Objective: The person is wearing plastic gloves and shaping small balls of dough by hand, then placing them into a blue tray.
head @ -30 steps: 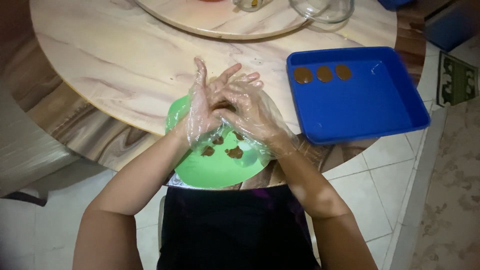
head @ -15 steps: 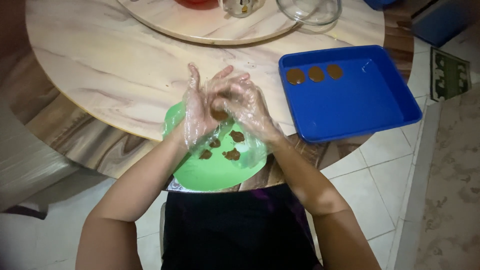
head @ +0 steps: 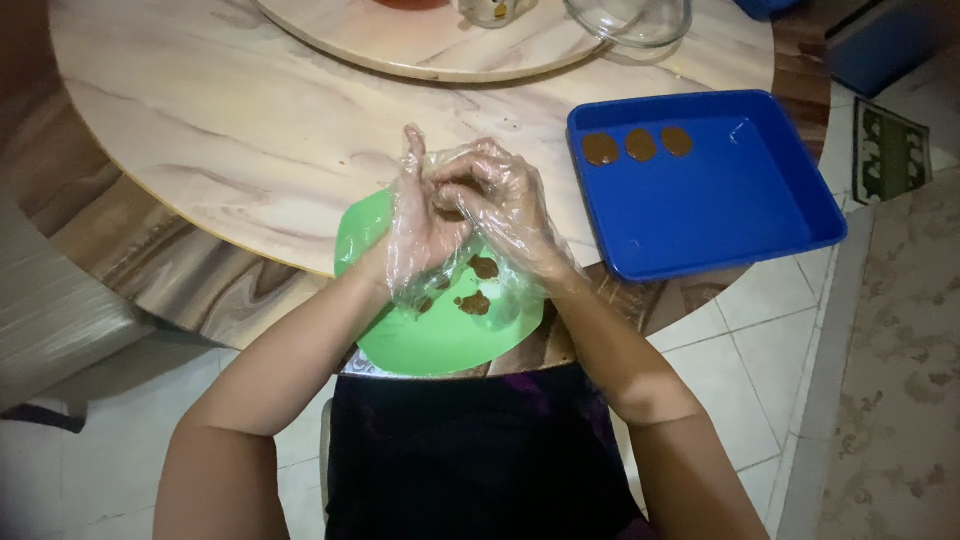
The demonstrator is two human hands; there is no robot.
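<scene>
Both my hands wear clear plastic gloves and are pressed together above a green plate [head: 420,345] at the table's near edge. My left hand [head: 420,225] points its fingers up, and my right hand [head: 505,200] is cupped over it. A small brown dough lump [head: 447,212] shows darkly between the palms, mostly hidden. Loose brown dough pieces [head: 473,302] lie on the plate under my hands. To the right stands a blue tray [head: 720,255] with three flat brown discs [head: 640,145] in a row at its far left corner.
The round marble-look table [head: 230,130] carries a turntable [head: 440,50] at the back, with a glass bowl [head: 630,15] on it. A blue box [head: 880,45] and a patterned rug [head: 885,150] sit on the tiled floor at right.
My palms have rubbed against each other; my right hand now curls further over the left. The plate and tray have stayed put.
</scene>
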